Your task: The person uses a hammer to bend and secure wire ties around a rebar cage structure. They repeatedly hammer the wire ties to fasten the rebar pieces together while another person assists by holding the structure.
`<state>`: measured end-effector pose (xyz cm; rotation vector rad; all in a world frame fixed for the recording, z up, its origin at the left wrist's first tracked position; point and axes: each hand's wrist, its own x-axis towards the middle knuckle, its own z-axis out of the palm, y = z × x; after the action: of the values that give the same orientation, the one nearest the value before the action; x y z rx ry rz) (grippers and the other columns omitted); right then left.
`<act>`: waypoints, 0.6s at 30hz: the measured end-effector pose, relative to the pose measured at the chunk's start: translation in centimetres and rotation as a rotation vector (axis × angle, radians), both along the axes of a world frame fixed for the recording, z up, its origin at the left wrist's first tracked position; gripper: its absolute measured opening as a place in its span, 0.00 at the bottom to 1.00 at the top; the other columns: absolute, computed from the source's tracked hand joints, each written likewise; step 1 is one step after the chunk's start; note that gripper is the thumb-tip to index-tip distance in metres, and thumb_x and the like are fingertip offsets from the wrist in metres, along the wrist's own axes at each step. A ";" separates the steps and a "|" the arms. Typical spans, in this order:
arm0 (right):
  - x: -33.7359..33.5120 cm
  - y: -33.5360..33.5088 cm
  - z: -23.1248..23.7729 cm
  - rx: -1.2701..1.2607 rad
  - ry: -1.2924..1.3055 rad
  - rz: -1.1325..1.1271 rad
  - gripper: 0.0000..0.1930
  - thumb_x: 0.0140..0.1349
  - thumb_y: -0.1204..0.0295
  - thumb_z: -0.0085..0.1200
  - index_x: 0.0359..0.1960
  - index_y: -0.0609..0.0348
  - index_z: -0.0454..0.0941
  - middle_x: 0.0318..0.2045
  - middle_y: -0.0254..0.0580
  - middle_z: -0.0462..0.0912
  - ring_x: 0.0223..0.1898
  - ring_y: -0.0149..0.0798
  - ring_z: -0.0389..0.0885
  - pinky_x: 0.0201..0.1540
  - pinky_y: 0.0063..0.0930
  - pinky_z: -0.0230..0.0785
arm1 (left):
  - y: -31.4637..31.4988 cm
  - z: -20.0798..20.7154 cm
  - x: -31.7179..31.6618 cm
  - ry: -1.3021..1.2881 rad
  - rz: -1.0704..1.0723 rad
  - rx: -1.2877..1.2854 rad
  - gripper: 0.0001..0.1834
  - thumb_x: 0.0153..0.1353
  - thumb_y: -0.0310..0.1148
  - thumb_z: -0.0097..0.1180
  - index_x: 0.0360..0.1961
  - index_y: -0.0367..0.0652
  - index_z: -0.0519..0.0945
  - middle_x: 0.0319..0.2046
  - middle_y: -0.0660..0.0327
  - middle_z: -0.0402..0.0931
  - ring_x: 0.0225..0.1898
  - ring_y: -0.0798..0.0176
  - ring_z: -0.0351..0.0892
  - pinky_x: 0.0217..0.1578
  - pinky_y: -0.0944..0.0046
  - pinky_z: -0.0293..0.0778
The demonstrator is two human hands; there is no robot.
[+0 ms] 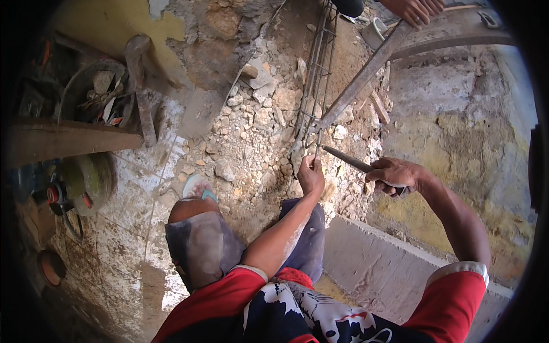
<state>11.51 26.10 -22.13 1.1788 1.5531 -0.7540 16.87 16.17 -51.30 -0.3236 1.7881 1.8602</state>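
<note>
My left hand (311,176) is closed, fingertips pinching a thin steel rod (318,150) at the near end of a rebar cage (316,80). Closed around a long dark hand tool (350,159) is my right hand (394,175). The tool slants up to the left, its tip close to the bent rod end just above my left fingers. My right palm hides part of it, so its exact kind cannot be made out. A long, flat bar (366,75) slopes down to the cage's near end, with another person's hand (413,10) resting on its far end.
Broken rubble (246,143) covers the ground below the cage. A concrete ledge (377,257) runs along the lower right. To the left stand a wooden plank (74,142), a green gas cylinder (86,183) and a bucket of debris (71,91). A pale bucket (374,34) sits at the far right.
</note>
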 end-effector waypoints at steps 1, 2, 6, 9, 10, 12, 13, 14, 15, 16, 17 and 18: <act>0.0 -0.2 0.1 0.006 0.007 0.003 0.14 0.69 0.59 0.51 0.34 0.58 0.76 0.19 0.28 0.74 0.16 0.22 0.71 0.15 0.22 0.66 | 0.0 0.0 0.1 -0.008 0.000 -0.001 0.10 0.69 0.33 0.59 0.44 0.37 0.81 0.34 0.52 0.84 0.35 0.55 0.83 0.39 0.56 0.75; 0.0 -0.4 0.2 0.006 -0.004 0.017 0.15 0.69 0.59 0.51 0.33 0.58 0.76 0.19 0.28 0.74 0.16 0.22 0.72 0.15 0.22 0.65 | -0.1 0.1 0.1 -0.016 0.000 0.000 0.10 0.69 0.34 0.59 0.44 0.37 0.82 0.34 0.52 0.84 0.35 0.55 0.83 0.39 0.56 0.75; 1.0 -0.7 -0.1 -0.005 -0.021 0.052 0.16 0.70 0.58 0.50 0.32 0.58 0.76 0.19 0.29 0.76 0.17 0.23 0.73 0.14 0.22 0.64 | -0.3 0.7 0.0 -0.091 -0.051 0.028 0.13 0.68 0.35 0.59 0.46 0.35 0.82 0.38 0.54 0.85 0.40 0.60 0.82 0.44 0.61 0.75; -0.1 -1.4 0.5 0.020 -0.043 0.037 0.15 0.70 0.59 0.50 0.32 0.57 0.77 0.18 0.28 0.75 0.16 0.23 0.72 0.14 0.23 0.63 | -0.1 0.2 -0.2 -0.029 0.012 0.025 0.13 0.69 0.37 0.60 0.44 0.38 0.83 0.34 0.52 0.85 0.35 0.56 0.83 0.39 0.57 0.76; -0.9 -1.7 0.7 0.035 -0.055 0.027 0.15 0.70 0.59 0.50 0.31 0.57 0.77 0.18 0.28 0.74 0.16 0.23 0.72 0.14 0.23 0.63 | -0.1 -0.1 -0.3 -0.026 0.019 0.026 0.13 0.69 0.38 0.60 0.45 0.38 0.83 0.35 0.52 0.85 0.35 0.56 0.84 0.39 0.57 0.76; -1.0 -0.7 0.7 0.007 -0.026 0.012 0.14 0.69 0.61 0.50 0.32 0.57 0.77 0.17 0.27 0.74 0.15 0.22 0.71 0.14 0.23 0.63 | 0.2 -0.1 -0.3 -0.024 0.025 0.042 0.14 0.68 0.39 0.60 0.46 0.38 0.84 0.36 0.51 0.86 0.36 0.57 0.84 0.39 0.58 0.76; -1.2 -0.2 0.7 -0.008 -0.011 0.005 0.13 0.69 0.61 0.51 0.32 0.57 0.78 0.17 0.27 0.74 0.15 0.22 0.71 0.14 0.23 0.63 | 0.3 -0.2 -0.2 -0.034 0.023 0.053 0.15 0.68 0.39 0.60 0.46 0.38 0.84 0.35 0.51 0.86 0.36 0.57 0.84 0.39 0.58 0.76; -1.5 0.0 0.8 -0.018 -0.026 0.034 0.13 0.69 0.62 0.51 0.32 0.57 0.78 0.17 0.27 0.74 0.15 0.22 0.71 0.13 0.23 0.63 | 0.2 0.2 -0.3 -0.046 0.016 0.062 0.15 0.68 0.39 0.60 0.47 0.37 0.84 0.35 0.51 0.86 0.36 0.57 0.85 0.39 0.58 0.76; -1.9 0.1 0.9 -0.029 -0.041 0.063 0.12 0.69 0.62 0.51 0.32 0.57 0.78 0.17 0.27 0.74 0.15 0.22 0.71 0.13 0.23 0.62 | 0.1 0.6 -0.3 -0.058 0.009 0.071 0.16 0.68 0.39 0.61 0.47 0.37 0.84 0.35 0.51 0.86 0.36 0.57 0.85 0.39 0.58 0.76; -2.2 0.3 1.1 -0.039 -0.056 0.092 0.12 0.68 0.63 0.52 0.32 0.57 0.78 0.17 0.27 0.74 0.15 0.22 0.70 0.13 0.24 0.62 | 0.0 1.0 -0.5 -0.064 0.003 0.066 0.16 0.68 0.39 0.61 0.47 0.37 0.84 0.35 0.51 0.86 0.35 0.57 0.85 0.39 0.58 0.76; -2.7 0.5 1.3 -0.050 -0.074 0.046 0.12 0.68 0.63 0.53 0.31 0.57 0.79 0.18 0.27 0.74 0.15 0.21 0.70 0.13 0.23 0.62 | 0.0 1.1 -0.5 -0.068 -0.001 0.061 0.16 0.68 0.39 0.61 0.47 0.37 0.84 0.35 0.51 0.86 0.35 0.57 0.85 0.38 0.58 0.76; -3.1 1.0 1.3 -0.057 -0.085 0.061 0.12 0.68 0.63 0.53 0.31 0.57 0.79 0.18 0.27 0.74 0.15 0.21 0.70 0.13 0.23 0.62 | -0.1 1.2 -0.6 -0.073 -0.005 0.057 0.16 0.68 0.39 0.61 0.46 0.37 0.84 0.34 0.51 0.86 0.34 0.57 0.85 0.38 0.58 0.76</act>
<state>8.42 27.06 -20.79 1.1029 1.4813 -0.6952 16.28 16.09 -50.07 -0.3609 1.6826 1.8676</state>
